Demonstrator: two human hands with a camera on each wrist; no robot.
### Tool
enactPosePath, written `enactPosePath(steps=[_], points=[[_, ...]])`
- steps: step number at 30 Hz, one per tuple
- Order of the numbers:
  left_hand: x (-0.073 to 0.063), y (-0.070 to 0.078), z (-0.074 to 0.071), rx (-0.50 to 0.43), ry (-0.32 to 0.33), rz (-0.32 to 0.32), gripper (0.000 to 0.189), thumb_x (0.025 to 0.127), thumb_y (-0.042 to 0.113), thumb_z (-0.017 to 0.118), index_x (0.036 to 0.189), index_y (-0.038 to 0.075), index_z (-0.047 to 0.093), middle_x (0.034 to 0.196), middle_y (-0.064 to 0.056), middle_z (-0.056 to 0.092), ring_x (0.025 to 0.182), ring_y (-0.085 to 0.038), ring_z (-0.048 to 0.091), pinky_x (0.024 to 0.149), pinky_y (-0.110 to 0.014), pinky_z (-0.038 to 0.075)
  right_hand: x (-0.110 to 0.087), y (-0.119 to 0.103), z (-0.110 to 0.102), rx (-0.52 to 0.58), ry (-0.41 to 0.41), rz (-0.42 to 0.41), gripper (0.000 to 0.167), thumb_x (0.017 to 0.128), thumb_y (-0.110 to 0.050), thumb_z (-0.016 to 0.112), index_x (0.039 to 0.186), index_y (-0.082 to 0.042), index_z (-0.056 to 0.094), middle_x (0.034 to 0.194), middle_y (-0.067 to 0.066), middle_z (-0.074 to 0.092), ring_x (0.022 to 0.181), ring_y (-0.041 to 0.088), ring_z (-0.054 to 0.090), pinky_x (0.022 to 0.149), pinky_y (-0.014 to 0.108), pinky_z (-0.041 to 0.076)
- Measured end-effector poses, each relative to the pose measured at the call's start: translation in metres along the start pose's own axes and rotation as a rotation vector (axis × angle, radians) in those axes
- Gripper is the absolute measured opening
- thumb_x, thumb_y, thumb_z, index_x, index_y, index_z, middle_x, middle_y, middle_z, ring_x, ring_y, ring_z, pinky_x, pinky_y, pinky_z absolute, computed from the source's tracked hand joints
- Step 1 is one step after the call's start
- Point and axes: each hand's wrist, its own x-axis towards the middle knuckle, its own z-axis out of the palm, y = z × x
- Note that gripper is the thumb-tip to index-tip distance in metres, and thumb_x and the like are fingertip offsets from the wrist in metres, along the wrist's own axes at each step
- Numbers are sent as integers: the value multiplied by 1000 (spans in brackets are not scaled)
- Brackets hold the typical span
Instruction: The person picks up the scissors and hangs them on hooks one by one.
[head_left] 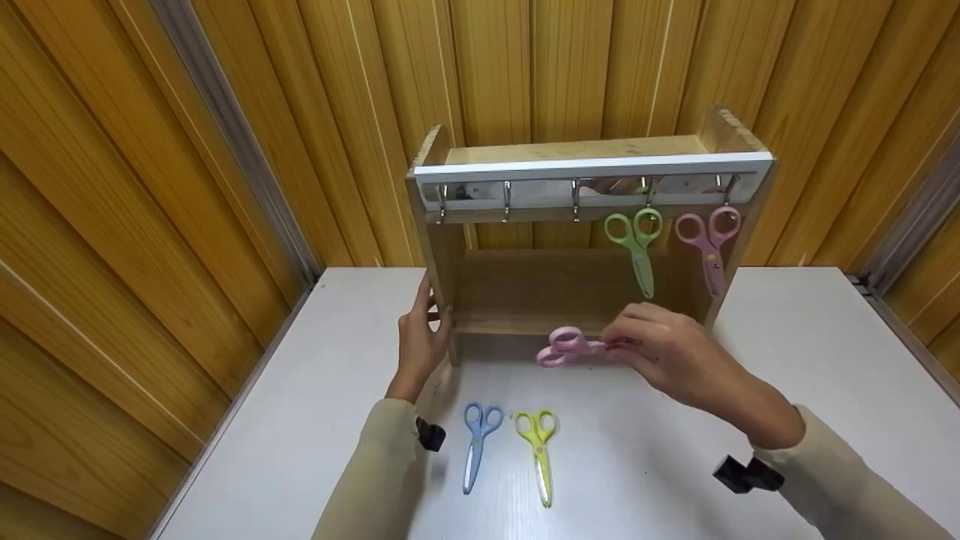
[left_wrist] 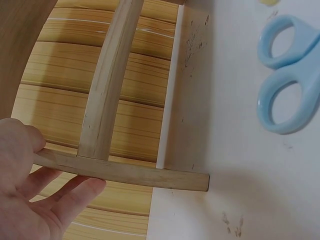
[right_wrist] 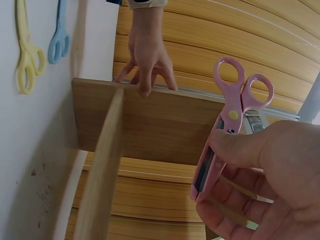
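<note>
My right hand [head_left: 675, 360] pinches a pair of pink scissors [right_wrist: 231, 117] by the blades, between thumb and fingers. Their handle loops point left in the head view, in front of the wooden rack [head_left: 570, 328]. At the rack's left side, my left hand [head_left: 424, 341] holds the edge of the side panel [left_wrist: 135, 175], thumb on one face and fingers on the other. Green scissors [head_left: 637, 244] and another pink pair [head_left: 711, 244] hang by their loops from the two rightmost hooks. On the white table lie blue scissors [head_left: 475, 442] and yellow scissors [head_left: 538, 454], loops toward the rack.
A metal hook strip [head_left: 536, 191] runs along the rack's top front, and its three left hooks, such as the middle hook [head_left: 575, 201], hold nothing. Behind the white table [head_left: 300, 420] stands a wood-plank wall [head_left: 495, 67].
</note>
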Motion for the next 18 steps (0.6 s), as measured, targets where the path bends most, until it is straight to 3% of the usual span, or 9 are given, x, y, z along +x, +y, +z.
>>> enactPosePath(steps=[11,18], points=[[-1,0,1,0,-1,-2,76,98,3,64,163,18,29,145,-17,59,98,-31,74,80,-38,63,19,3,-3,56,117,30,29,77,7,86,98,-10,77,94,-5,70,83,7,63,74,13,55],[-1,1,0,2,-2,2,76,98,2,64,164,18,28,148,-15,56,105,-33,73,83,-39,63,29,4,0,124,204,70,23,80,6,83,98,-7,76,92,-4,71,80,8,62,71,15,54]])
